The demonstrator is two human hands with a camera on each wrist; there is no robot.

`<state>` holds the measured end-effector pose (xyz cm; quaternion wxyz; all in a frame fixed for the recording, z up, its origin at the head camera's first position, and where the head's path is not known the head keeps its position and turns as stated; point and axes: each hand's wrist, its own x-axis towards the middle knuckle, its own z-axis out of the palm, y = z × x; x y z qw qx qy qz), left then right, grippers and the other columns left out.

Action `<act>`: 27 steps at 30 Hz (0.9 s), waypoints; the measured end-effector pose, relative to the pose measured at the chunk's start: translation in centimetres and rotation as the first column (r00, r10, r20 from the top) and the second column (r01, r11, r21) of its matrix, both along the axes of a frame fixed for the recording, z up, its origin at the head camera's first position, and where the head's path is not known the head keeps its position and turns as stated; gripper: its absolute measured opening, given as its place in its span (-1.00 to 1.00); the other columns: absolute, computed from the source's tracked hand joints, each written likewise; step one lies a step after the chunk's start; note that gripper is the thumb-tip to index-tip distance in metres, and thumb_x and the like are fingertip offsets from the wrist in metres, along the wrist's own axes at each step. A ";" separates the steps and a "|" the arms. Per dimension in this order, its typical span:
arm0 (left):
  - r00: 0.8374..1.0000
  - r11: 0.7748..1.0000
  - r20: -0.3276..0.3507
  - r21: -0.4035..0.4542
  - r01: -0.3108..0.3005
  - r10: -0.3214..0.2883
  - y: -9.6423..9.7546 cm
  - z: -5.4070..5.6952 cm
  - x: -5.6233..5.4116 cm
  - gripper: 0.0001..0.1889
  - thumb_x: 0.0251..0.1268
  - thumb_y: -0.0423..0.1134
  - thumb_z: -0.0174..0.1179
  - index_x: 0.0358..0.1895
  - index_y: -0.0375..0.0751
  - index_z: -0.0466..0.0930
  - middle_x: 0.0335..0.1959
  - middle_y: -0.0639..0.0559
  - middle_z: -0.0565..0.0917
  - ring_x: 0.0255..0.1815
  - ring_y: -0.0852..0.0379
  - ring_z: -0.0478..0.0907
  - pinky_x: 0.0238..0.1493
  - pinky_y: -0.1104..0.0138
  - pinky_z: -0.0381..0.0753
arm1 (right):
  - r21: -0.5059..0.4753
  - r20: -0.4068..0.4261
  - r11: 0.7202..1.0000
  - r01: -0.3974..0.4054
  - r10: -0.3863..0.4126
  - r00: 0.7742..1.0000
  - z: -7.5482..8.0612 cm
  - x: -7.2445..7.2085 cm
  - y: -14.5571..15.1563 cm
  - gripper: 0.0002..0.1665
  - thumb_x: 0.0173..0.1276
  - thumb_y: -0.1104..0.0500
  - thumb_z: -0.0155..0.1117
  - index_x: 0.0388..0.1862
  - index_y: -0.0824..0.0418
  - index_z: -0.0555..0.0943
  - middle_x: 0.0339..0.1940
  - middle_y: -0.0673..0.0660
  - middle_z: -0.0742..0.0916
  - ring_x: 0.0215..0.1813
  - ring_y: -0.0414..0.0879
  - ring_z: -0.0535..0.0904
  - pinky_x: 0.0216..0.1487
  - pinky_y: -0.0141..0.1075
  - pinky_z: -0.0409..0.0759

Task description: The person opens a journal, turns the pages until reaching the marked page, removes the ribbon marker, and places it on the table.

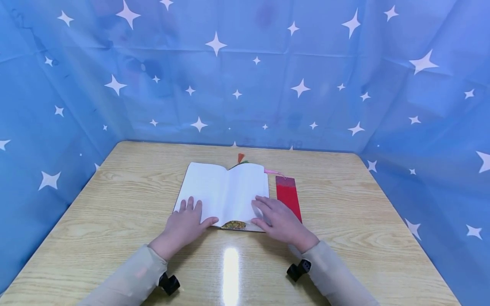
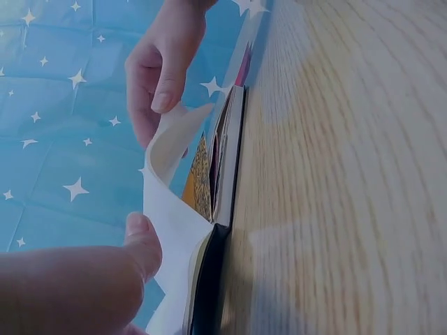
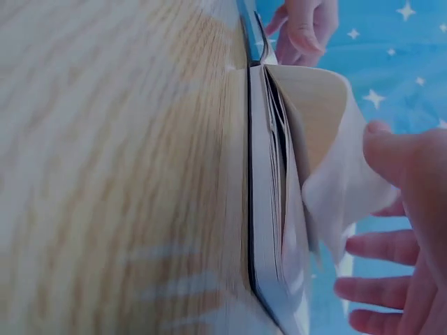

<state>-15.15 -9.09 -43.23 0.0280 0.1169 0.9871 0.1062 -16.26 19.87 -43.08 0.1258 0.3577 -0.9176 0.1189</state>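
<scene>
An open book (image 1: 206,185) with blank white pages and a dark cover lies on the table. My left hand (image 1: 186,223) rests on its left page, fingers straight and thumb spread along the lower edge. At the right page, my right hand (image 1: 277,216) holds a lifted page (image 3: 346,178) between thumb and fingers, and the page bows upward in a curl. Beneath this curl a gold-and-black patterned piece (image 2: 201,178) shows between the pages. Further leaves (image 3: 269,188) stand slightly apart below it.
A red bookmark (image 1: 288,195) with a pink cord lies on the wooden table (image 1: 115,204), right of the book and partly behind my right hand. An orange tassel (image 1: 240,157) sticks out at the book's top. A blue star-patterned cloth (image 1: 245,106) hangs behind and at both sides.
</scene>
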 end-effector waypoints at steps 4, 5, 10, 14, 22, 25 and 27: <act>1.000 1.000 0.009 0.001 0.000 0.000 0.0 -0.1 0.0 -0.09 0.24 0.41 -0.23 0.31 -0.38 0.26 0.32 -0.45 0.19 0.32 -0.40 0.10 0.11 -0.17 0.32 | 0.003 -0.046 1.000 -0.011 0.012 0.999 0.0 0.0 0.1 -0.46 0.27 -0.06 0.24 0.16 0.17 0.53 0.22 0.23 0.52 0.23 0.11 0.43 0.19 0.05 0.36; 1.000 1.000 0.011 0.000 0.000 0.000 0.0 -0.1 -0.1 -0.10 0.25 0.41 -0.23 0.32 -0.38 0.25 0.32 -0.45 0.19 0.32 -0.40 0.10 0.11 -0.17 0.32 | 0.006 -0.053 1.000 -0.006 0.007 0.999 0.0 0.0 0.2 -0.48 0.28 -0.05 0.24 0.15 0.17 0.54 0.22 0.23 0.52 0.23 0.13 0.43 0.20 0.06 0.35; 1.000 1.000 0.017 0.002 0.001 -0.001 0.1 -0.1 0.0 -0.11 0.26 0.39 -0.21 0.32 -0.39 0.25 0.32 -0.45 0.19 0.33 -0.39 0.10 0.12 -0.17 0.30 | 0.010 -0.095 1.000 0.006 -0.005 0.995 0.1 0.1 0.4 -0.55 0.26 -0.04 0.26 0.07 0.13 0.61 0.22 0.25 0.53 0.23 0.21 0.42 0.24 0.09 0.28; 1.000 1.000 0.022 0.000 -0.004 0.004 0.1 0.0 -0.1 -0.11 0.26 0.38 -0.20 0.32 -0.39 0.24 0.32 -0.45 0.19 0.33 -0.39 0.10 0.13 -0.17 0.30 | -0.002 -0.178 1.000 -0.017 0.016 0.984 0.1 0.1 0.5 -0.63 0.21 -0.01 0.32 -0.05 0.12 0.67 0.17 0.27 0.56 0.20 0.25 0.44 0.22 0.12 0.29; 1.000 1.000 0.001 -0.001 -0.013 0.013 0.3 -0.1 0.0 -0.08 0.23 0.37 -0.13 0.34 -0.42 0.18 0.32 -0.46 0.19 0.32 -0.40 0.10 0.11 -0.17 0.31 | 0.066 -0.292 0.998 -0.001 0.020 0.956 0.6 0.3 0.4 -0.58 0.14 -0.03 0.38 -0.03 0.11 0.66 0.15 0.24 0.58 0.25 0.17 0.41 0.28 0.09 0.23; 1.000 1.000 -0.016 0.006 -0.011 0.011 0.4 -0.1 0.0 -0.07 0.22 0.37 -0.11 0.34 -0.44 0.18 0.32 -0.49 0.17 0.33 -0.41 0.09 0.17 -0.17 0.25 | 0.085 -0.331 0.996 -0.008 0.036 0.943 0.8 0.4 0.3 -0.54 0.11 -0.04 0.41 -0.03 0.13 0.66 0.14 0.24 0.59 0.23 0.13 0.43 0.23 0.07 0.30; 1.000 1.000 -0.024 0.006 -0.006 0.007 0.5 -0.1 0.1 -0.06 0.21 0.38 -0.10 0.34 -0.45 0.18 0.32 -0.49 0.15 0.34 -0.41 0.06 0.21 -0.17 0.19 | 0.092 -0.367 0.996 -0.015 0.048 0.929 0.9 0.4 0.1 -0.55 0.15 -0.05 0.38 -0.03 0.14 0.65 0.13 0.24 0.59 0.20 0.13 0.46 0.19 0.04 0.36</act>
